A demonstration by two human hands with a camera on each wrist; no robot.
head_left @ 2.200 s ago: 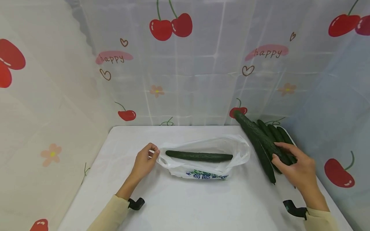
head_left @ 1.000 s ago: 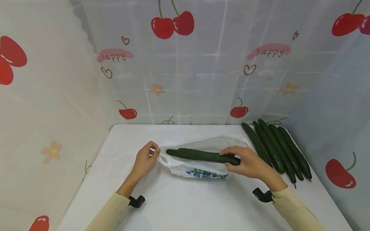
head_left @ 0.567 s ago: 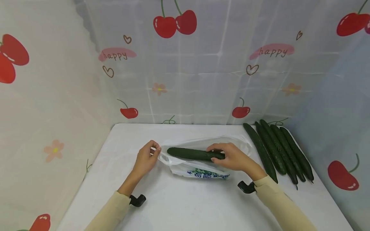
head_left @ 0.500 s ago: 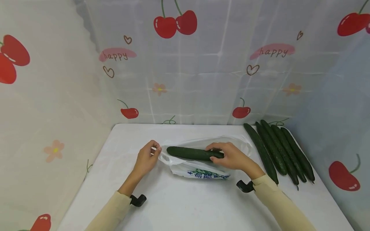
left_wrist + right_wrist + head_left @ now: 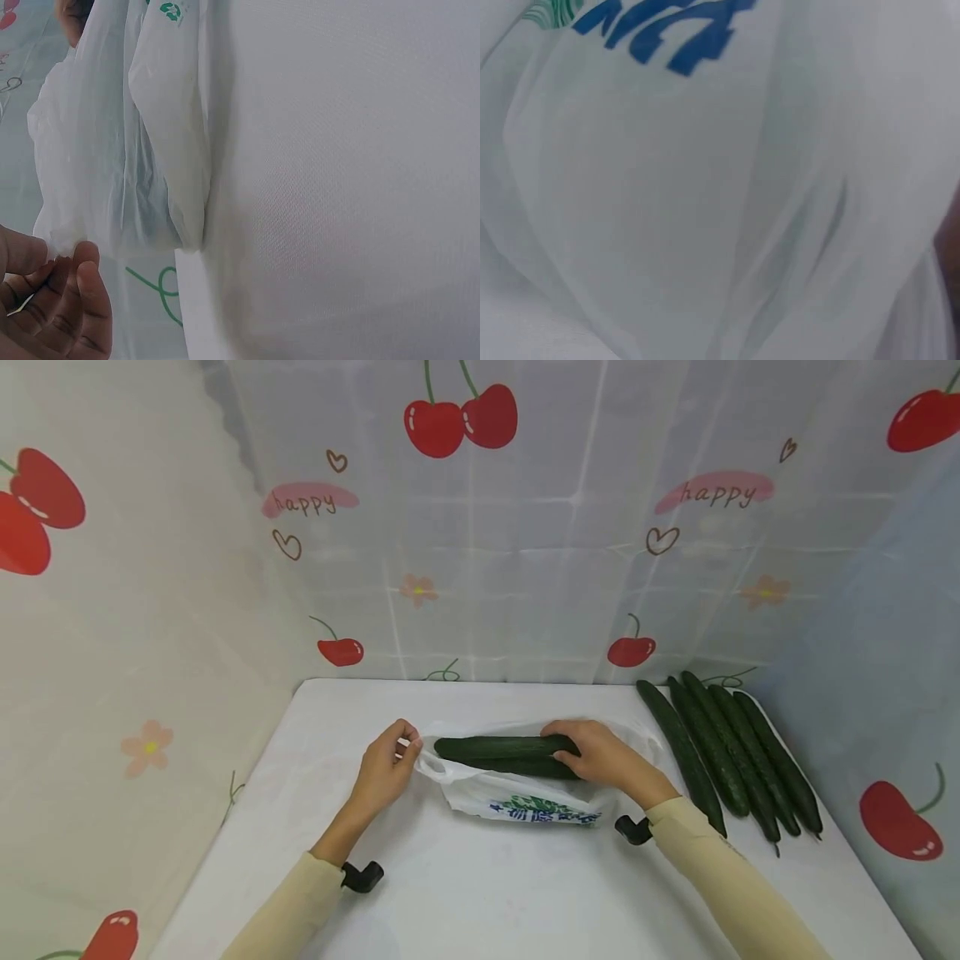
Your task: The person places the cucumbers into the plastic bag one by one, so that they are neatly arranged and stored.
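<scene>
A white plastic bag (image 5: 480,797) with blue and green print lies with its mouth spread. My left hand (image 5: 386,768) pinches the bag's left edge between thumb and fingers, as the left wrist view also shows. Inside the bag, two dark green cucumbers lie side by side. My right hand (image 5: 600,760) reaches into the mouth and grips the right end of the far cucumber (image 5: 495,747), its fingers over the back and its thumb in front. The near cucumber (image 5: 517,766) lies right against it. In the right wrist view the bag's plastic (image 5: 667,187) hides most of that hand.
Several more cucumbers (image 5: 712,747) lie side by side at the right end of the white table (image 5: 480,893). A curtain (image 5: 510,552) printed with cherries stands behind the table and along both sides.
My right hand has brought a cucumber from the pile on the right into the bag and laid it behind the first one. My left hand keeps its hold on the bag's edge.
</scene>
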